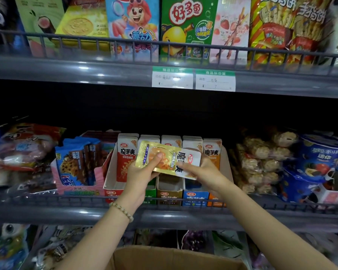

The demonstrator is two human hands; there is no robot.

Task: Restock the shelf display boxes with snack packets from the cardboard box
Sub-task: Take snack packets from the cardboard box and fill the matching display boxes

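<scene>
A stack of gold and white snack packets (169,158) lies sideways in both hands, held just above the row of display boxes on the middle shelf. My left hand (142,172) grips its left end with the thumb on top. My right hand (202,170) holds its right end from below and behind. Under the packets the brown display box (170,190) and the blue display box (195,195) stand with open tops. The red display box (113,184) to the left holds upright red and white packets. The cardboard box (164,258) shows its open rim at the bottom edge.
A dark wire rail (66,200) runs along the shelf front. Blue cookie packs (76,162) sit left of the display boxes, bagged round cakes (261,160) and blue tubs (320,164) to the right. The upper shelf (105,71) with tall snack boxes overhangs.
</scene>
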